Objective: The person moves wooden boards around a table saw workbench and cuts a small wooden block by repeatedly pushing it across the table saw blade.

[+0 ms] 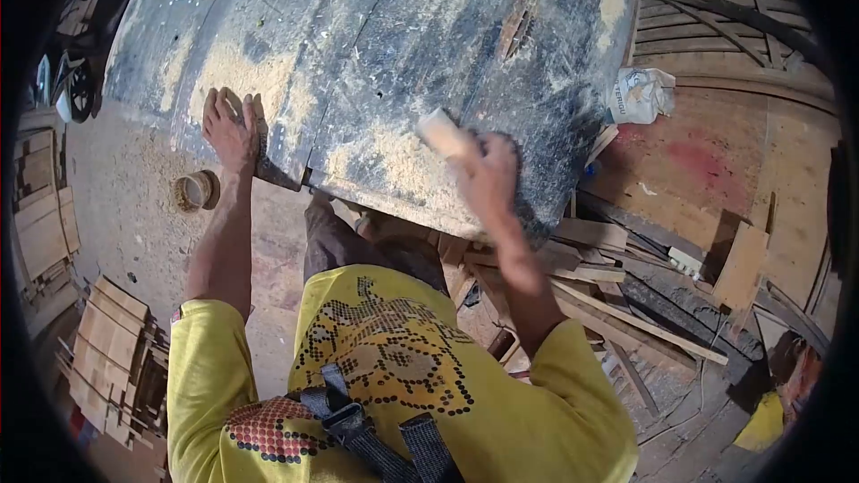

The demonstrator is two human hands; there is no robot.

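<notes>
A dark, worn tabletop (429, 36) is strewn with patches of sawdust (246, 80). My left hand (231, 130) rests on it near the front edge, fingers apart and holding nothing, beside one of those patches. Slightly blurred, my right hand (488, 174) is closed around a pale, oblong block (440, 131) whose exact kind I cannot make out. The block's free end points away from me to the upper left, low over or touching the tabletop, next to more sawdust.
Below the table's left edge a round tub (196, 190) stands on the floor. Stacked wooden boards (109, 353) lie at lower left. Loose wood strips (640, 317) clutter the right side. A white printed bag (642, 96) sits beyond the table's right edge, near wooden panels (725, 22).
</notes>
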